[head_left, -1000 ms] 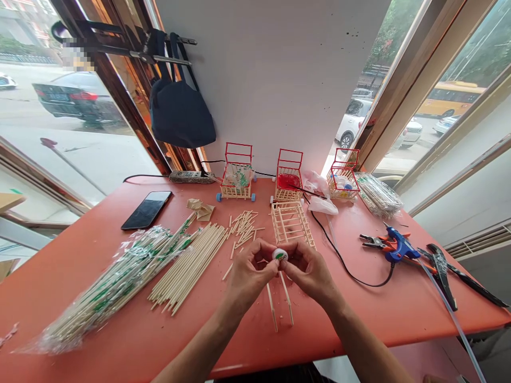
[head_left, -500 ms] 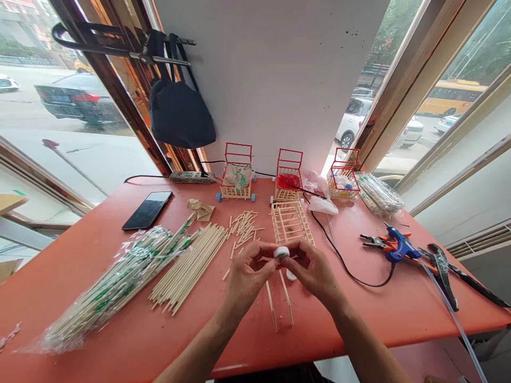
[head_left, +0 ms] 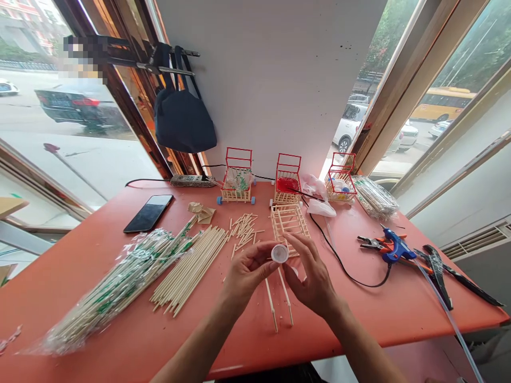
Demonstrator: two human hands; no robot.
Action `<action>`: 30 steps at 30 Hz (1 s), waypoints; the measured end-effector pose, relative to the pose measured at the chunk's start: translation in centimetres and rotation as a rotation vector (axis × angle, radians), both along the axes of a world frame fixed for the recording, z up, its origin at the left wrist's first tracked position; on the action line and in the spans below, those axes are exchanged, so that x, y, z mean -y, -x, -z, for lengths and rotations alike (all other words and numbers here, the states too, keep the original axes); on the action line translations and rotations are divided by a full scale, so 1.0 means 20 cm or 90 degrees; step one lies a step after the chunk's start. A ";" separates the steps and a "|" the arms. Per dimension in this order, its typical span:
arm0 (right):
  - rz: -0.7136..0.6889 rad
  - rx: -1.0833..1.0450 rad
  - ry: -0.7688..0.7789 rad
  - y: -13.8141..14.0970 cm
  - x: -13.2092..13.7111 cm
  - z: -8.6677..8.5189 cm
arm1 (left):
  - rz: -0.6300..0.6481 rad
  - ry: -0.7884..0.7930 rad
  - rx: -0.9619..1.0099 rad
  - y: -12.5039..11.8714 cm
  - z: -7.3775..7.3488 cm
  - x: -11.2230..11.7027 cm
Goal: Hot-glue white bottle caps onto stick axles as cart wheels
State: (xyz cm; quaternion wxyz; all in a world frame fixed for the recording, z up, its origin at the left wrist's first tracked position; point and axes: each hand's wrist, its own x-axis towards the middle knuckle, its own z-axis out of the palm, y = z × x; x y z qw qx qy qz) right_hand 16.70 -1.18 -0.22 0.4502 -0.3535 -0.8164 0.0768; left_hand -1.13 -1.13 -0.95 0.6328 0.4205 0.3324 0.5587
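Left hand (head_left: 244,269) alone now pinches the white cap (head_left: 280,254), flipped so its hollow seems reachable (green print hidden); right hand (head_left: 314,277) freed, fingers spread

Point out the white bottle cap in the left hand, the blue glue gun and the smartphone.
White bottle cap (head_left: 280,254): head view, middle of its hollow side.
Blue glue gun (head_left: 399,248): head view, on its body.
Smartphone (head_left: 149,214): head view, on its dark face.

Red table (head_left: 315,332): phone (head_left: 148,214), bagged sticks (head_left: 115,287), loose sticks (head_left: 189,270), short stick pieces (head_left: 243,227), stick frame (head_left: 289,217), three carts (head_left: 237,194), pliers (head_left: 371,243).
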 end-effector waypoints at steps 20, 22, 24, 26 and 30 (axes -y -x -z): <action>0.010 0.039 -0.041 0.00 -0.04 0.05 | 0.004 0.101 -0.055 -0.01 -0.04 -0.02; 0.004 0.050 -0.046 0.01 -0.03 0.05 | -0.019 0.107 -0.069 -0.02 -0.04 -0.02; 0.002 0.052 -0.045 0.01 -0.03 0.05 | -0.040 0.107 -0.077 -0.03 -0.04 -0.02; 0.002 0.045 -0.041 0.02 -0.02 0.05 | -0.053 0.098 -0.082 -0.03 -0.05 -0.02; 0.001 0.032 -0.043 0.03 -0.01 0.05 | -0.081 0.088 -0.078 -0.06 -0.06 0.00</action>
